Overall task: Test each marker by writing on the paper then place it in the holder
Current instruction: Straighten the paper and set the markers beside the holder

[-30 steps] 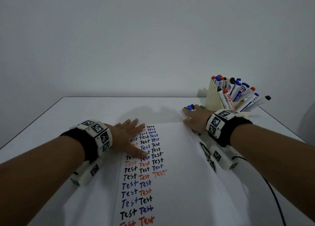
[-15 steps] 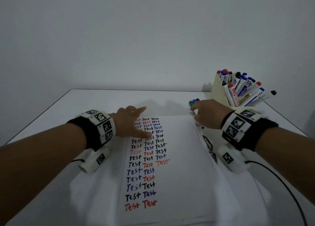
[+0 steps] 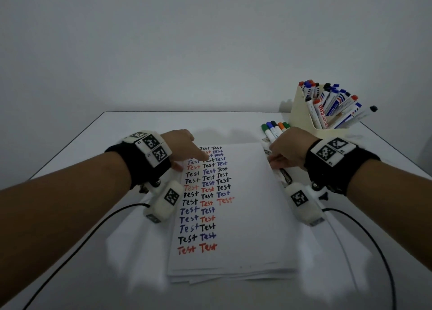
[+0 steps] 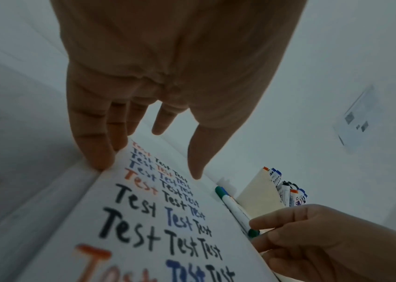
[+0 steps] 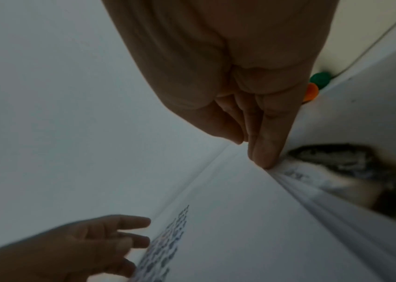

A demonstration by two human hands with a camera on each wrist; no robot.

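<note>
A stack of white paper covered in rows of "Test" lies in the middle of the table. My left hand stands at its top left corner, fingers straight and pointing down, the little fingertip touching the paper's left edge. My right hand is at the paper's right edge, fingertips down against the stack beside a green-capped marker. I see no marker lifted. Several loose markers lie past that hand. The cream holder at back right is full of markers.
The white table ends at a dark edge on the left and at the wall behind. Black cables trail from both wrists toward me. A printed sheet hangs on the wall.
My left hand has risen from lying flat on the paper to standing on its fingertips. My right hand has drawn back from the loose markers' caps to the paper's right edge.
</note>
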